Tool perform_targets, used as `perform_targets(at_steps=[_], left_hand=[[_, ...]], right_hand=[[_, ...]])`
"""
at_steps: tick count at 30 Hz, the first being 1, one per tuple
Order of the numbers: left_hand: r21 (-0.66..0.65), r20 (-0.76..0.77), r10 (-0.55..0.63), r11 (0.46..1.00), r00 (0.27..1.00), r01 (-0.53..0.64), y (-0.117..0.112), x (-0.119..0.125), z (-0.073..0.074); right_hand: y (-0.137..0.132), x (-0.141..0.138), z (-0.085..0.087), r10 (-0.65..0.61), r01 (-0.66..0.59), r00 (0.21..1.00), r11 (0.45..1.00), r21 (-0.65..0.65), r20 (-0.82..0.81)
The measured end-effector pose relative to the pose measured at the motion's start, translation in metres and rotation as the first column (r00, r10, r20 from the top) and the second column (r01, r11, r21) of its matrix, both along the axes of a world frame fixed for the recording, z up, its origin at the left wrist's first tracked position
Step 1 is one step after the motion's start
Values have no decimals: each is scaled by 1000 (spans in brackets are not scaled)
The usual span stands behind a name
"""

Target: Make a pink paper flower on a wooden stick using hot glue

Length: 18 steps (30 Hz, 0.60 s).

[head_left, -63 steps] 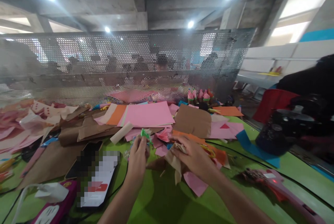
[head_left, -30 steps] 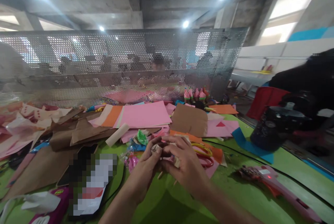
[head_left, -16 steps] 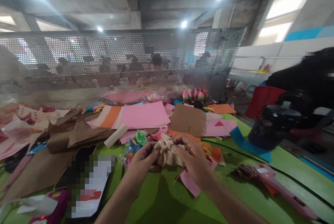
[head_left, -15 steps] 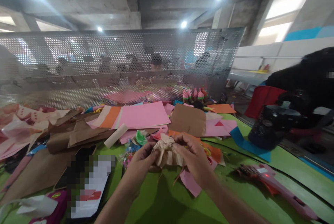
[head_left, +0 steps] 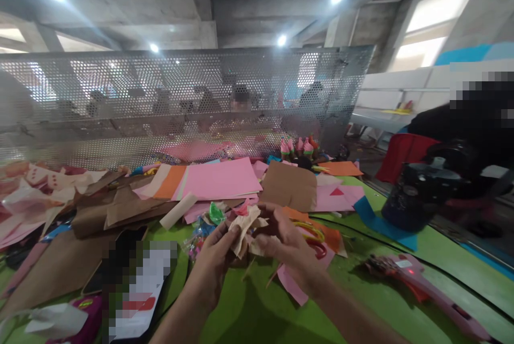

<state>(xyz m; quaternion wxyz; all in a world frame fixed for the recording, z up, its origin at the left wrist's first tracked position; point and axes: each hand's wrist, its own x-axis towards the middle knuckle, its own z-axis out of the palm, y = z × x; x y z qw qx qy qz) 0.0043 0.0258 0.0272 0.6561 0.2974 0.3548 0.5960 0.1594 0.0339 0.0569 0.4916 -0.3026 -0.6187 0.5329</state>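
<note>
A crumpled piece of cream-coloured paper (head_left: 246,227), ruffled and gathered, is held above the green table (head_left: 249,312). My left hand (head_left: 212,258) pinches its left side between thumb and fingers. Curved around the right side, my right hand (head_left: 292,245) has its thumb and fingers apart; whether a fingertip touches the paper I cannot tell. Under the hands a thin stick (head_left: 249,270) shows partly. Behind them lie a green wrapped piece (head_left: 217,213) and pink scraps (head_left: 243,207). Yellow and red loops (head_left: 317,249), perhaps handles, lie beside my right hand.
A pink glue gun (head_left: 429,290) with a red light lies at the right, its black cable (head_left: 369,239) crossing the table. Pink sheets (head_left: 220,178) and brown paper (head_left: 289,183) lie behind. A phone (head_left: 140,290) is at left, a dark jug (head_left: 417,194) at right.
My right hand has loosened from the paper, its fingers now spread. The paper has turned in my left hand, and its ruffled edges stand up more.
</note>
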Motion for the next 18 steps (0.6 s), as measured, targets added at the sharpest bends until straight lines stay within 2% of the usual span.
perform_targets(at_steps=[2,5,7,9,11,13,15,18], left_hand=[[4,-19,-38,999,999,39,0,1,-1],[45,-167,-109,992,980,118,-1,2,0],[132,-286,-50,987,957,91,-2,2,1],[250,-391,65,967,918,38,-3,2,2],[371,-522,155,927,839,60,-3,0,2],[452,-655,231,883,719,128,-2,-3,0],[489,-715,294,858,635,154,0,-5,-2],[477,-740,298,864,603,159,3,-8,-7]], right_hand=[[1,-3,-4,-7,7,1000,1000,-27,14],[5,-5,-8,-70,71,997,996,-50,28],[6,-4,-6,-103,105,994,994,-44,34],[7,-3,-3,-138,139,988,990,-12,63],[6,-2,-1,-163,161,981,987,23,103],[5,-1,0,-179,173,976,983,57,126],[5,-1,-1,-183,174,974,982,78,133],[5,-1,-4,-191,178,972,978,105,138]])
